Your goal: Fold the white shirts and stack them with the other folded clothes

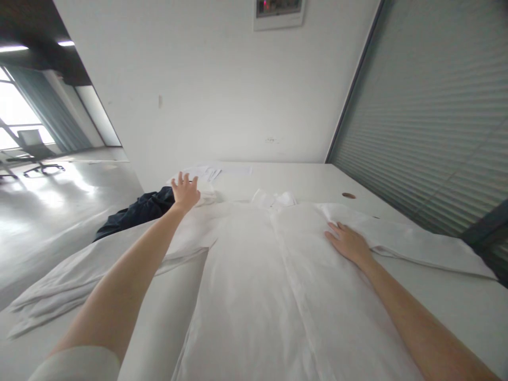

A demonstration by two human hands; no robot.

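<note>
A white long-sleeved shirt [246, 275] lies spread front side up, its collar [273, 199] at the far end and its sleeves stretched out to both sides. My right hand [349, 243] rests flat on the shirt near the right shoulder, fingers apart. Past the left shoulder, my left hand [186, 191] is raised with its fingers spread, holding nothing. Just left of that hand is a dark navy bundle of cloth [138, 211]. Both forearms reach across the shirt. The lower end of the shirt runs out of view.
The white table [293, 177] meets a white wall [222, 95] at the back. Papers [204, 172] lie at the far left, and a round cable hole [348, 196] is at the right. Blinds [428, 116] line the right side. An office chair [37, 151] stands on the floor at left.
</note>
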